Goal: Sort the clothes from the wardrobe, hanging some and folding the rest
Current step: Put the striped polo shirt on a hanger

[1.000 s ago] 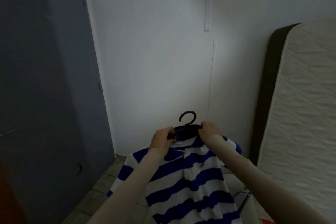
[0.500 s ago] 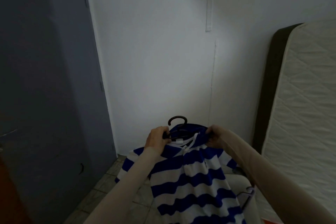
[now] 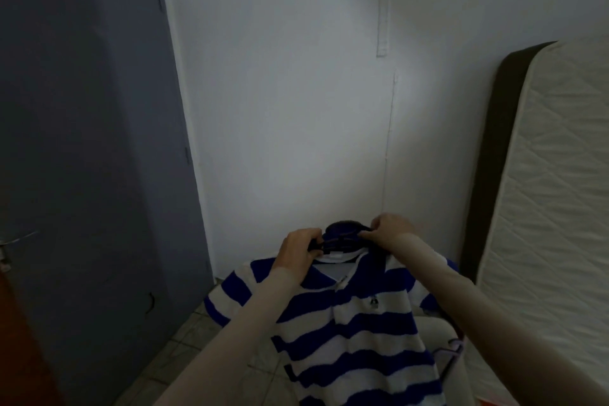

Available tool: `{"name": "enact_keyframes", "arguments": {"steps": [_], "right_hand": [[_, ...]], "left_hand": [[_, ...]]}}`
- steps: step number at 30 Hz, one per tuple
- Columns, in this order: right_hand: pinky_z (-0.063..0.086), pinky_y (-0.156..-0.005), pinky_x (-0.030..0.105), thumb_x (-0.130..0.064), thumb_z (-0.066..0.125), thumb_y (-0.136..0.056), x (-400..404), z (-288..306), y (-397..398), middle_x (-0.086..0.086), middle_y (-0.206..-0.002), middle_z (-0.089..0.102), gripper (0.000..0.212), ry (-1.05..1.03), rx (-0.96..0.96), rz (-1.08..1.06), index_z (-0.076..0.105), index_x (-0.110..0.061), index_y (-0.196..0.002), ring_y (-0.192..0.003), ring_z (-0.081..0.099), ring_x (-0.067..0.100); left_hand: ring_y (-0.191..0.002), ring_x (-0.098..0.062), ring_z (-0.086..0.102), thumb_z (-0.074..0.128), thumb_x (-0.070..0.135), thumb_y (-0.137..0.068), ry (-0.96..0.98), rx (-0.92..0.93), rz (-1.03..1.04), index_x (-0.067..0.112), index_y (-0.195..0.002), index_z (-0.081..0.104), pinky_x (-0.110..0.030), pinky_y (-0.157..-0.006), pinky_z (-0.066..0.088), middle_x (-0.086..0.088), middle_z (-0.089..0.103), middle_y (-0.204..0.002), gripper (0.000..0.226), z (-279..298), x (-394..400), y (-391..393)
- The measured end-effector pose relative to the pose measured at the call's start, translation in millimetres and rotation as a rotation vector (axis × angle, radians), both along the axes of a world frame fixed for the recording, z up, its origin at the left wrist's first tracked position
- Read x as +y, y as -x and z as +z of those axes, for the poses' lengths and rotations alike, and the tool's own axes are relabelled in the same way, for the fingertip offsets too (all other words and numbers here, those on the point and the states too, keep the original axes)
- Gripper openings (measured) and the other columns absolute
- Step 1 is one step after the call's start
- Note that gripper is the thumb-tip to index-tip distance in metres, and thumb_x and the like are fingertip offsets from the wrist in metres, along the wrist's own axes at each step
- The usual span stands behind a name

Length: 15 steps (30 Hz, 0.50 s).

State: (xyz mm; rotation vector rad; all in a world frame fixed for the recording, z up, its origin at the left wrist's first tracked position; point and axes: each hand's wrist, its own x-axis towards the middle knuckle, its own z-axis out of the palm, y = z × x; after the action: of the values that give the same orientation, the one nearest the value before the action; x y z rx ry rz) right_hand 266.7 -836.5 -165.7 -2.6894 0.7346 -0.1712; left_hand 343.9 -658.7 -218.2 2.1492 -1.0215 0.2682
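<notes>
Hands at chest height: left hand (image 3: 298, 249) grips dark hanger (image 3: 342, 234) end, right hand (image 3: 390, 234) pinches other end at collar. Striped polo shirt (image 3: 346, 323) hangs below, between grey wardrobe (image 3: 92, 142) and upright mattress (image 3: 553, 191). Risk: shoulder slipping off hanger if grip loosens; hook hidden.

Home bedroom: grey wardrobe (image 3: 92, 142), upright mattress (image 3: 553, 191), tiled floor (image 3: 184, 349).

The single head-worn camera looks forward and slightly down from close behind the hands, facing the white wall (image 3: 296, 109), with the grey wardrobe (image 3: 92, 142) left of that wall and the upright mattress (image 3: 553, 191) to its right.
</notes>
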Motion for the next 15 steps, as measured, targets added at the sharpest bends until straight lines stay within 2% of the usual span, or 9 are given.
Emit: {"name": "enact_keyframes", "arguments": {"steps": [2,3,5,6,8,10,12,14,15], "right_hand": [[0.037,-0.1,0.038,-0.054,0.049,-0.09,0.9,2.2,-0.9,0.008,-0.106,0.06,0.044,0.087,0.061,0.002,0.067,-0.014,-0.097,-0.106,0.054,0.027],[0.04,-0.095,0.034,-0.048,0.05,-0.092,1.9,2.4,-1.4,0.009,-0.106,0.061,0.043,0.024,0.058,0.026,0.067,-0.011,-0.104,-0.104,0.055,0.026],[0.041,-0.065,0.022,-0.035,0.052,-0.094,5.9,1.2,-0.8,0.008,-0.092,0.061,0.038,-0.144,0.044,0.099,0.066,-0.004,-0.111,-0.08,0.056,0.018],[0.038,-0.057,0.02,-0.03,0.052,-0.095,6.3,-0.6,-1.8,0.007,-0.085,0.06,0.036,-0.196,0.042,0.113,0.066,-0.002,-0.112,-0.069,0.052,0.014],[0.043,-0.06,0.025,-0.024,0.052,-0.096,6.9,-3.2,-3.2,0.011,-0.087,0.063,0.035,-0.282,0.014,0.071,0.065,0.003,-0.112,-0.066,0.05,0.015],[0.043,-0.07,0.03,-0.022,0.054,-0.094,5.8,-3.9,-6.0,0.017,-0.1,0.064,0.036,-0.417,-0.033,0.003,0.062,0.008,-0.113,-0.081,0.053,0.021],[0.043,-0.07,0.031,-0.018,0.056,-0.093,5.8,-3.1,-8.2,0.017,-0.102,0.06,0.035,-0.592,-0.097,-0.079,0.058,0.011,-0.112,-0.087,0.053,0.025],[0.044,-0.067,0.032,-0.017,0.055,-0.093,7.2,-0.8,-8.8,0.016,-0.099,0.059,0.025,-0.756,-0.126,-0.127,0.057,0.005,-0.104,-0.086,0.053,0.026],[0.045,-0.069,0.033,-0.017,0.054,-0.094,6.5,0.2,-8.9,0.014,-0.092,0.059,0.021,-0.806,-0.121,-0.139,0.057,0.003,-0.093,-0.08,0.053,0.027]], "left_hand": [[-0.083,-0.016,0.055,0.061,-0.006,-0.085,-0.004,-0.011,-0.026,0.0,-0.083,0.064,-0.028,-0.074,0.046,-0.014,0.066,-0.091,0.007,-0.7,-0.7,1.3],[-0.084,-0.016,0.055,0.061,-0.005,-0.085,-0.006,-0.014,-0.039,-0.002,-0.085,0.065,-0.027,-0.074,0.045,-0.013,0.065,-0.091,0.005,-0.5,-1.1,1.7],[-0.085,-0.016,0.053,0.063,-0.003,-0.084,-0.017,-0.027,-0.063,-0.005,-0.09,0.066,-0.027,-0.075,0.043,-0.012,0.063,-0.091,0.007,2.0,-1.5,3.5],[-0.087,-0.018,0.052,0.065,-0.002,-0.083,-0.023,-0.038,-0.073,-0.006,-0.091,0.065,-0.028,-0.075,0.041,-0.014,0.062,-0.093,0.009,3.7,-1.6,4.2],[-0.087,-0.02,0.049,0.068,0.001,-0.081,-0.028,-0.07,-0.092,-0.005,-0.089,0.065,-0.026,-0.069,0.035,-0.018,0.06,-0.095,0.011,5.2,-0.7,3.6],[-0.088,-0.016,0.044,0.07,0.004,-0.08,-0.039,-0.089,-0.084,-0.002,-0.092,0.066,-0.02,-0.067,0.029,-0.016,0.058,-0.098,0.014,4.6,1.5,1.9],[-0.091,-0.014,0.042,0.071,0.005,-0.08,-0.033,-0.092,-0.053,-0.001,-0.097,0.065,-0.014,-0.068,0.029,-0.013,0.055,-0.1,0.019,2.0,3.4,-0.9],[-0.09,-0.015,0.046,0.07,0.002,-0.08,-0.008,-0.051,-0.029,-0.002,-0.096,0.062,-0.006,-0.067,0.033,-0.01,0.053,-0.099,0.019,0.7,6.2,-3.2],[-0.089,-0.016,0.05,0.07,0.001,-0.08,-0.006,-0.037,-0.022,-0.002,-0.094,0.061,-0.005,-0.068,0.035,-0.01,0.054,-0.098,0.017,0.8,7.7,-3.9]]}}
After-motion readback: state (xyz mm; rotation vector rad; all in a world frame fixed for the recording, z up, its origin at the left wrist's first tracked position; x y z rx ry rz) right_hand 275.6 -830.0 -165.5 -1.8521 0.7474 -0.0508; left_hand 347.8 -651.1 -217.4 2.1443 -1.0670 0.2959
